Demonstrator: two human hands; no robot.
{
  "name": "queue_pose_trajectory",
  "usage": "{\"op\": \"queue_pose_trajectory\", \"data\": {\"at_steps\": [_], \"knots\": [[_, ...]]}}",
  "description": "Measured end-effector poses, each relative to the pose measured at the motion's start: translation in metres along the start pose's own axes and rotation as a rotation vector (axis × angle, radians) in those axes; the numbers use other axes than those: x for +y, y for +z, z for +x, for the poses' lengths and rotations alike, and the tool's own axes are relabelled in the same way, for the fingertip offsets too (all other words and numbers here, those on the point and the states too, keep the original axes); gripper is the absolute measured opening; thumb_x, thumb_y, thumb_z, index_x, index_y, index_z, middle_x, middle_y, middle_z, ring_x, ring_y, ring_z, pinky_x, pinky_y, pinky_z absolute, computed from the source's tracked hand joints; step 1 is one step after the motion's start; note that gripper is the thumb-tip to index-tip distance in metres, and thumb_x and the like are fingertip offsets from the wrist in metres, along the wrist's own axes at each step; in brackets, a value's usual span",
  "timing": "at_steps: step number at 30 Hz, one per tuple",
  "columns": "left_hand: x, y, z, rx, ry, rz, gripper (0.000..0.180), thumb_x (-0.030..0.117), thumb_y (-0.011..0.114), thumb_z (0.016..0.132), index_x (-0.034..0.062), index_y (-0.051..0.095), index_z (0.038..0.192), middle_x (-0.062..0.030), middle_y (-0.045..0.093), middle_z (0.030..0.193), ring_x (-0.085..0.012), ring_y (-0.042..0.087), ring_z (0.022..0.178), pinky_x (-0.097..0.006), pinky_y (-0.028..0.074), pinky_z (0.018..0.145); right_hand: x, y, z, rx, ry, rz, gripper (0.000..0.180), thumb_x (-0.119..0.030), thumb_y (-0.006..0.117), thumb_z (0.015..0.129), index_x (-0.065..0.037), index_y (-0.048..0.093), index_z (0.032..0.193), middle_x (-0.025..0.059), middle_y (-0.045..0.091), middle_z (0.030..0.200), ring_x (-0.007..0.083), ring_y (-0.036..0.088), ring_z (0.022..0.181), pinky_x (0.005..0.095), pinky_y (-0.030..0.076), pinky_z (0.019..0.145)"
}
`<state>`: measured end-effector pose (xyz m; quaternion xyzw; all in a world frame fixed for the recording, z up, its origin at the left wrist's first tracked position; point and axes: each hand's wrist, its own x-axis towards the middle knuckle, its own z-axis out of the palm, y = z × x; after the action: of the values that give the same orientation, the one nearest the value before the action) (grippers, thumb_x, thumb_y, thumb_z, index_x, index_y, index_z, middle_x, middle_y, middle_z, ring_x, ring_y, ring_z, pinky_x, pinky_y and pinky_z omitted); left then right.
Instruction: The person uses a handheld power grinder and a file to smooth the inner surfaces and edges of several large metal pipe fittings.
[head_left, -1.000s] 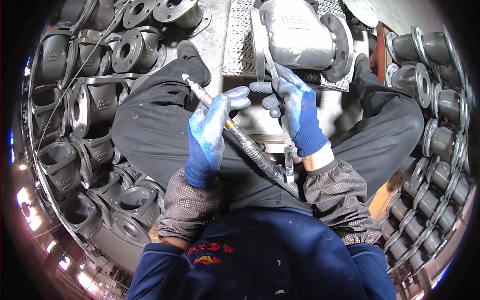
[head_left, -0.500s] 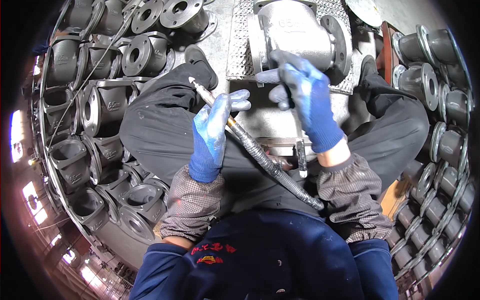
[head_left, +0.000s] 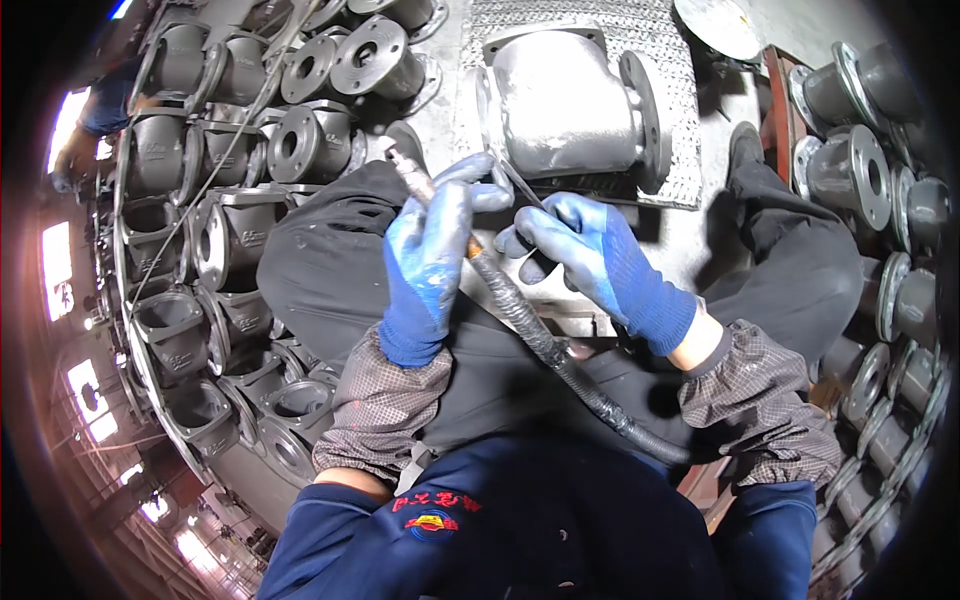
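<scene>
My left hand (head_left: 433, 265), in a blue and grey coated glove, is closed around a slim metal pen-shaped tool (head_left: 410, 172). A dark, tape-wrapped hose (head_left: 525, 325) runs from the tool's rear end across my lap. My right hand (head_left: 605, 255), gloved the same way, is closed with its fingers pinched on a thin dark rod (head_left: 525, 186). The rod's far end points toward the flanged grey metal valve body (head_left: 570, 105) in front of me. This casting lies on a textured metal plate (head_left: 678, 100) between my feet, apart from both hands.
Many similar grey flanged castings (head_left: 240, 235) are stacked at my left, behind a bent cable. More castings (head_left: 845, 175) stand at my right, near a red-brown metal frame (head_left: 780, 120). A round pale disc (head_left: 718, 27) sits at the far right of the plate.
My right hand has drawn back from the casting toward my body, and the rod now points forward from its fingers. The left hand still holds the pen-shaped tool. The view has shifted slightly.
</scene>
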<state>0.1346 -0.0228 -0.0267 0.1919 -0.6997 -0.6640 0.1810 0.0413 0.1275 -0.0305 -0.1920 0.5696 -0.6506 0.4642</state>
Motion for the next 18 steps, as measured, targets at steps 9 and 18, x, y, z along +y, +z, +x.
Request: {"op": "queue_pose_trajectory", "data": {"at_steps": [9, 18], "knots": [[0.017, -0.002, 0.029, -0.131, 0.368, 0.577, 0.022, 0.011, 0.047, 0.091, -0.0024, 0.061, 0.102, -0.0171, 0.061, 0.102, -0.0280, 0.059, 0.092, -0.037, 0.046, 0.083, -0.045, -0.023, -0.007, -0.202, 0.260, 0.199, 0.027, -0.021, 0.051, 0.093, 0.003, 0.057, 0.102, 0.0071, 0.065, 0.083, 0.0080, 0.058, 0.061, 0.0210, 0.047, 0.056], [-0.009, 0.022, 0.060, -0.398, 0.693, 1.850, 0.041, 0.038, 0.052, 0.081, 0.0046, 0.068, 0.097, -0.0174, 0.057, 0.116, -0.0361, 0.044, 0.119, -0.052, 0.017, 0.107, -0.054, -0.154, -0.016, 0.211, -0.387, -0.281, 0.031, -0.015, 0.045, 0.092, 0.001, 0.058, 0.115, 0.0170, 0.060, 0.112, 0.0170, 0.063, 0.083, 0.0194, 0.051, 0.064]]}}
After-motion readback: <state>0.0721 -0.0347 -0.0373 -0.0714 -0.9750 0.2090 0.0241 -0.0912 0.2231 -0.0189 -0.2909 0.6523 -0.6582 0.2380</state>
